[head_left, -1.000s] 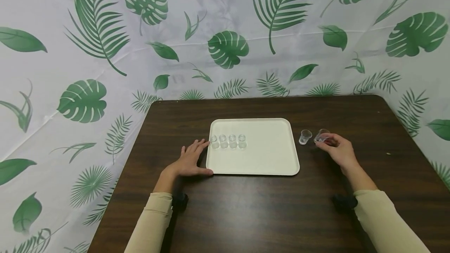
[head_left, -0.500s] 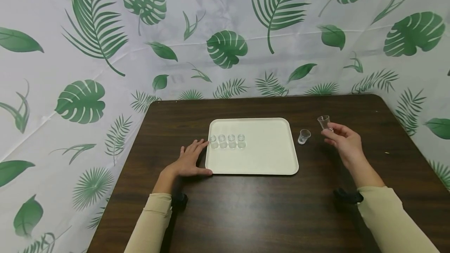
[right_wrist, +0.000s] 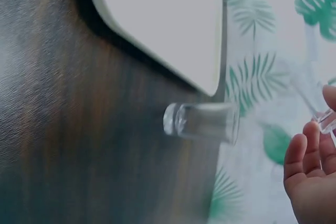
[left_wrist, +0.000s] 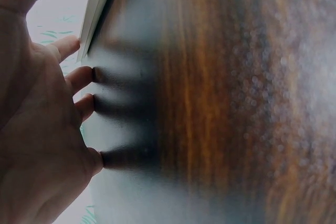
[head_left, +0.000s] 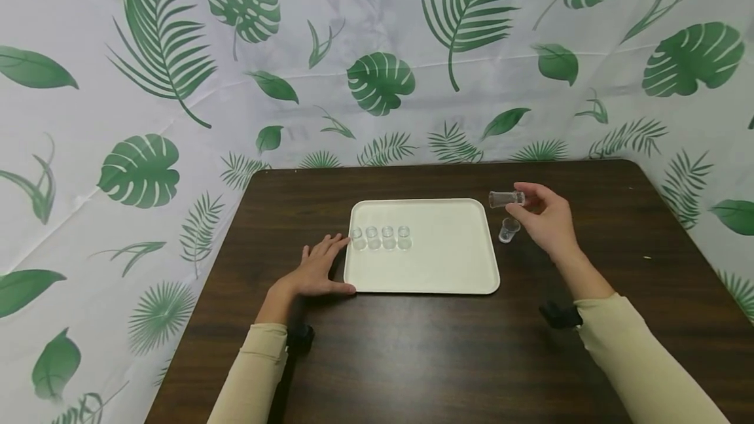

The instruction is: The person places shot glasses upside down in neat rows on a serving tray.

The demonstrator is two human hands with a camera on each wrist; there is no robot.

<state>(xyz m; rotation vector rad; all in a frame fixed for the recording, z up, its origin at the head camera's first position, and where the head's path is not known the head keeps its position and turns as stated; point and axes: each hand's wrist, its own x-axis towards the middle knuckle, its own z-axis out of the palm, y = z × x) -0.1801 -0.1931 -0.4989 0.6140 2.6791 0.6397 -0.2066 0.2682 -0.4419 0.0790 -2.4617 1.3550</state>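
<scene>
In the head view my right hand pinches a clear shot glass by its base, tilted onto its side with the rim toward the left. Another shot glass stands upright on the table below it, right of a cream tray. The right wrist view shows that standing glass near the tray's corner, and only the base of the held glass at the right edge. My left hand rests at the tray's left edge, fingers spread and thumb at the lower left corner. Several shot glasses stand upside down in a row on the tray's left half.
The dark wooden table reaches back to a white cloth printed with green leaves. Its far edge runs well behind the tray.
My right hand has picked up the shot glass from the table, lifted it and moved left toward the tray, turning it from upright onto its side. The left hand has stayed put.
</scene>
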